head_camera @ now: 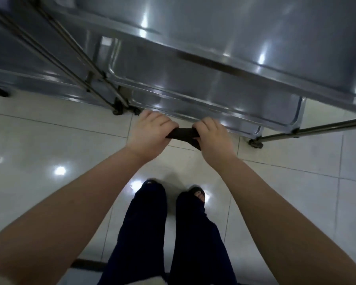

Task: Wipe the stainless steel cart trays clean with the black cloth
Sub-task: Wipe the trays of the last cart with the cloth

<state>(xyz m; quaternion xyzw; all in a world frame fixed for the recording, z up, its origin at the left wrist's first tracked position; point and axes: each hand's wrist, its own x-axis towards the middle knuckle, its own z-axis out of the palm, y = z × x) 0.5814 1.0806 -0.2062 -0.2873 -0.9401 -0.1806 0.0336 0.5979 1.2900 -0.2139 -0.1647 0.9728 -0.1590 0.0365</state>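
Overhead, the stainless steel cart (255,58) fills the upper frame, its lower tray (183,95) above the glossy tiled floor (39,140). Below it, the left hand (150,134) and right hand (212,136) (both with fingers curled) grip the black cloth (183,134), bunched between them, just off the tray's edge.

Pale glossy tiled floor (49,145) occupies the lower and left frame. Standing on it: a stainless steel cart (193,79) on black casters (255,143) across the upper frame; the person's feet (197,195), lower centre.
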